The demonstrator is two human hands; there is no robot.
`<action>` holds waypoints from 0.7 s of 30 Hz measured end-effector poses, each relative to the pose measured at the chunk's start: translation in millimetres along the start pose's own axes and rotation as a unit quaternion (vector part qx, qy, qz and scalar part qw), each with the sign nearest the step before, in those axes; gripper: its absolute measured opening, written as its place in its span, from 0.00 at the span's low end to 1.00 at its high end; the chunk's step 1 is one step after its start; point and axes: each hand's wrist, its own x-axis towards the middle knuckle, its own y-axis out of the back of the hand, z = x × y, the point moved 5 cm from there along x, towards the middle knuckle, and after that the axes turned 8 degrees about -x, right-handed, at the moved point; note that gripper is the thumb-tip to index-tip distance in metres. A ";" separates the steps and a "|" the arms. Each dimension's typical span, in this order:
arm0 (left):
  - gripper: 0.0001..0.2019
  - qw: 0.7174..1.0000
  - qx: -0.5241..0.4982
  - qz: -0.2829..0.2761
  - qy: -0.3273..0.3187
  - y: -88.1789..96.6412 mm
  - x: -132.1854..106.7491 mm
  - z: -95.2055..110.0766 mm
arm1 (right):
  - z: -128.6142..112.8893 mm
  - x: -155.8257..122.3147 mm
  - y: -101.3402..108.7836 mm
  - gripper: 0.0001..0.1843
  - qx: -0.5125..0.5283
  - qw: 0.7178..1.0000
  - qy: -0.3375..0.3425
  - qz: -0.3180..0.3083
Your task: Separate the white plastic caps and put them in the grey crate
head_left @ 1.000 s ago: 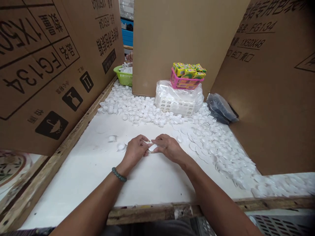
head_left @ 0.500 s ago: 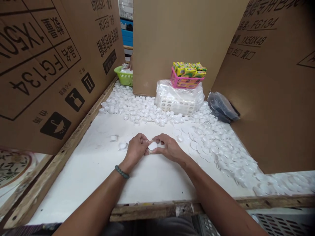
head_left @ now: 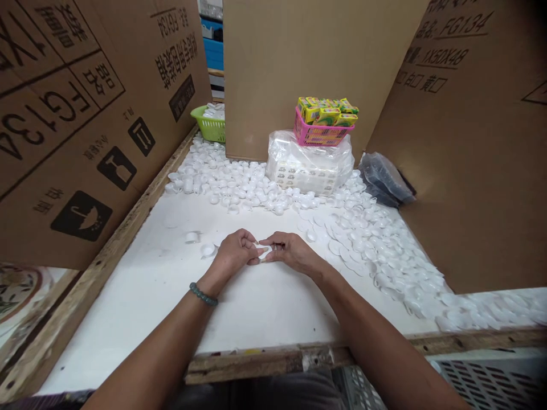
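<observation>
Left hand [head_left: 234, 253] and right hand [head_left: 290, 253] meet fingertip to fingertip just above the white tabletop [head_left: 265, 307], both pinched shut on a small white plastic cap [head_left: 264, 250] held between them. Fingers cover most of it, so whether they hold one piece or two pressed together I cannot tell. A bead bracelet [head_left: 203, 295] sits on the left wrist.

Just left of the left hand lie a loose cap [head_left: 207, 250] and, a little farther off, a short ring [head_left: 192, 237]. Behind the hands a heap of white caps [head_left: 239, 191] runs along the back of the table, and a spread of flat white discs [head_left: 376, 250] fills the right side. A clear plastic bag [head_left: 310, 168] stands at the back with a pink basket [head_left: 320, 135] of yellow-green boxes [head_left: 327, 111] on top; a green basket [head_left: 209, 125] sits in the far left corner and a dark bag [head_left: 382, 182] to the right. Cardboard cartons [head_left: 85, 114] wall in the table.

The cap looks very light, stiff and smooth — likely slippery under dry fingers and easy to flick away. A pinch across its rim, thumb against forefinger, seems the surest hold — squeezing the thin wall hard could deform it.
</observation>
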 end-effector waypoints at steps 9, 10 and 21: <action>0.13 0.983 0.163 0.029 -0.084 -1.3 -13.4 11.4 | -6.7 -0.5 -4.3 0.17 -0.089 0.994 0.003 0.068; 0.12 0.967 0.216 0.056 -0.123 -0.9 -17.2 16.3 | -9.5 -1.3 -3.6 0.18 -0.116 0.991 0.015 0.067; 0.08 0.775 0.518 0.102 -0.348 -16.0 -36.6 34.5 | -5.8 -30.8 83.9 0.12 -0.392 0.885 -0.173 0.183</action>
